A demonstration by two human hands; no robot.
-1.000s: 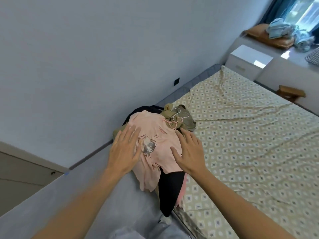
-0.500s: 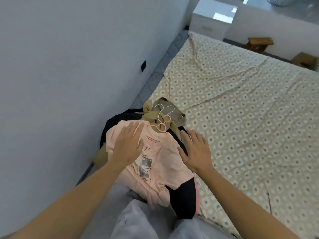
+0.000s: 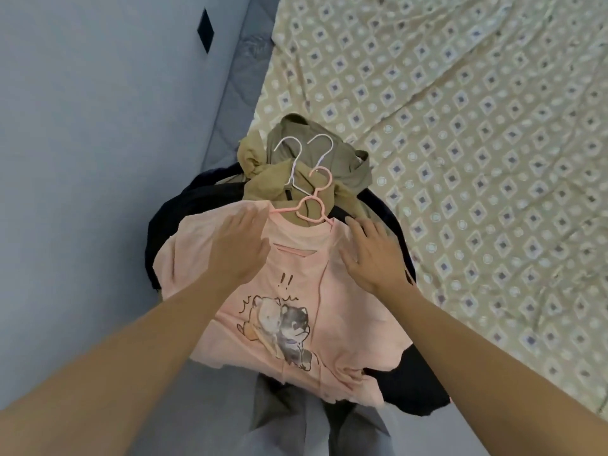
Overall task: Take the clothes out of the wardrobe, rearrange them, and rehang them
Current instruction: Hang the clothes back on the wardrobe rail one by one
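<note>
Head view: left hand (image 3: 238, 248) and right hand (image 3: 375, 255) rest straight fingers, gripping nothing, on the pink T-shirt (image 3: 296, 324).

pink T-shirt (image 3: 296, 327): soft matt cloth, creased, printed cartoon
olive garment (image 3: 306, 166): matt woven cloth, crumpled
dark garment (image 3: 184, 209): matt cloth
pink hanger (image 3: 312, 205): smooth, looks plastic
white hangers (image 3: 296, 156): thin, smooth, slight sheen
bedsheet (image 3: 460, 126): patterned matt cloth, wrinkled
wall (image 3: 82, 126): smooth, matt
</note>
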